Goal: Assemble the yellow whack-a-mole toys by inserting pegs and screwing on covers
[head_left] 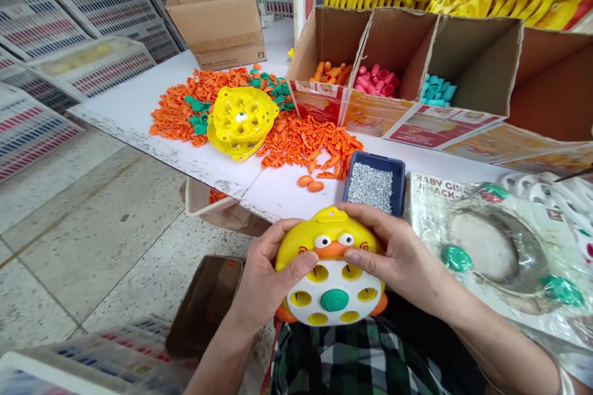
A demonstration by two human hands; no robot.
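A yellow plastic chick toy [290,247] is held over my lap, its face toward me. It has painted eyes, an orange beak, orange feet and a white round plate [324,290] with several yellow holes around a green knob [334,300]. My left hand [271,271] grips its left side, thumb pressed near the beak. On the opposite side my right hand [393,253] wraps the edge, thumb also by the beak. The fingers behind the toy are partly hidden. Just beyond it sits a dark blue tray [397,188] of small silver screws [369,187].
Orange and green plastic pieces [306,142] heap on the white table [134,89], with yellow shells [243,120] among them. Cardboard bins [365,105] hold orange, pink and blue pegs. At right lies a plastic-wrapped ring fixture [500,247]. A cardboard box [217,28] stands behind.
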